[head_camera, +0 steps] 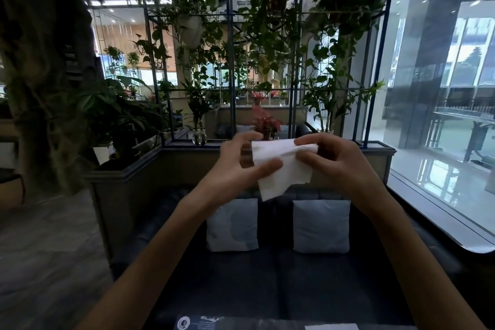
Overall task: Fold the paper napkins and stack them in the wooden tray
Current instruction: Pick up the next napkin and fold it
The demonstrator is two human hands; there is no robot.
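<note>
I hold one white paper napkin (281,169) up in the air at chest height, in front of a dark sofa. My left hand (238,166) pinches its left edge between thumb and fingers. My right hand (337,163) grips its upper right corner, which is curled over. The napkin's lower edge hangs loose and looks ragged. A white sheet (332,326), possibly another napkin, shows at the bottom edge of the view. No wooden tray is visible.
A dark sofa (281,276) with two pale cushions (232,225) (321,226) faces me. Behind it stand planters and a metal frame with hanging plants (270,35). A glass wall (442,115) runs along the right. A dark table edge with a printed label (198,323) lies at the bottom.
</note>
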